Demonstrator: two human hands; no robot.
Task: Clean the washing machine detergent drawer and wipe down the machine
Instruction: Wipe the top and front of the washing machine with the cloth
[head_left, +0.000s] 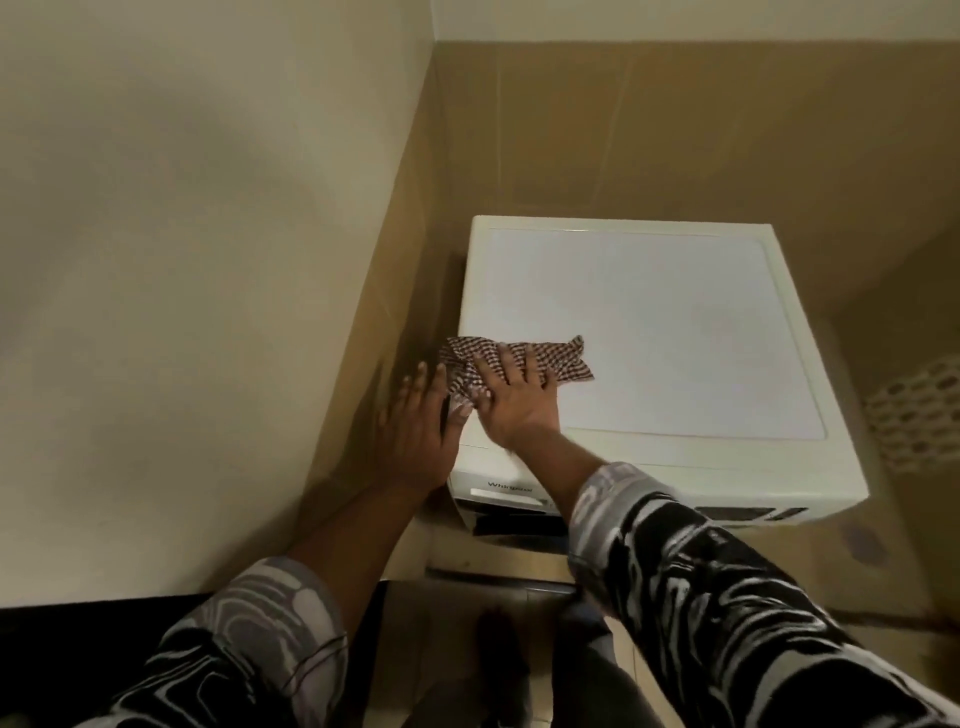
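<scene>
Since wiping needs flat pressure, right grip (514, 400), fingers straight, presses cloth (563, 358) at washing machine's (649, 322) left edge; left grip (415, 421) open, empty.

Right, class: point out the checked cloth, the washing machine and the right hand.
checked cloth (571, 358), head view, right end beyond the fingers
washing machine (649, 332), head view, bare top panel
right hand (514, 402), head view, back of the hand

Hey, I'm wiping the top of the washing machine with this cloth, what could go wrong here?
The checkered cloth overhangs the left edge of the washing machine, so it could slip into the gap by the wall. It is bunched under your right hand, so a pass may miss patches of the top.
</scene>
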